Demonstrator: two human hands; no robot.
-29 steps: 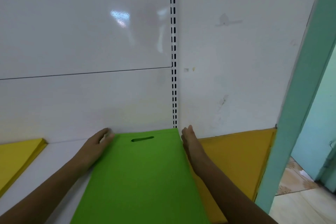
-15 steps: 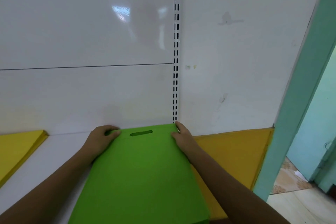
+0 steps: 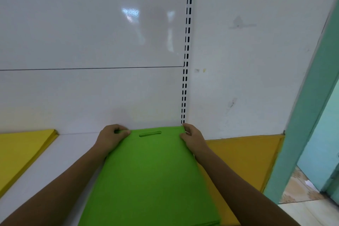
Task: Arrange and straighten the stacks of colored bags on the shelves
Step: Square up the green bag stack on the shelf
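White shelf [image 3: 55, 159] backs this: both hands, flat a second ago, now curl onto the flat green fabric bag stack [image 3: 150, 174]. Left hand [image 3: 110, 136] and right hand [image 3: 192, 138] probably pinch its far corners, so squaring's underway.

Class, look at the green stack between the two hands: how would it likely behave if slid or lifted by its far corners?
The green stack lies flat and thin, so it would probably slide readily on the smooth white shelf. Lifted by the corners the left hand and right hand grip, it would likely sag. Its layers may shift apart.
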